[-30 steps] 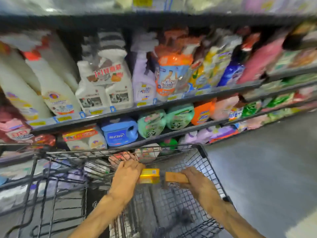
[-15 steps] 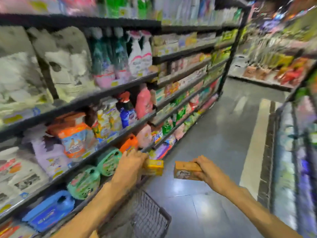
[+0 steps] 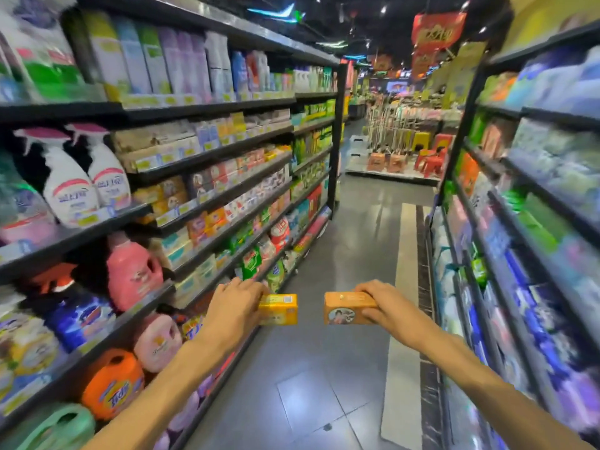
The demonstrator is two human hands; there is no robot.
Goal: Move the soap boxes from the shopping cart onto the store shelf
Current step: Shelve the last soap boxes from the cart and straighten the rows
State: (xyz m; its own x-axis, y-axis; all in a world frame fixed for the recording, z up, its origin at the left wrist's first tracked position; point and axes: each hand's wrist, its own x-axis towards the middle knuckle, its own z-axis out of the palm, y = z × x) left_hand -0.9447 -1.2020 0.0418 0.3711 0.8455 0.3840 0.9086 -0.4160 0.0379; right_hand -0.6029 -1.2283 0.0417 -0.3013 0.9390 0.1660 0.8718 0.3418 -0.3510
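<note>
Yellow soap box (image 3: 278, 309) sits pinched in the left hand (image 3: 234, 303), orange soap box (image 3: 348, 308) in the right hand's (image 3: 386, 305) closed grip (both mid-aisle, beside the store shelf (image 3: 207, 203)).

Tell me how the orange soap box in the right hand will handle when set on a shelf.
The orange soap box looks stiff: its edges stay straight in the right hand. Probably light, since fingers alone carry it. Its flat faces should sit stable, not roll.
</note>
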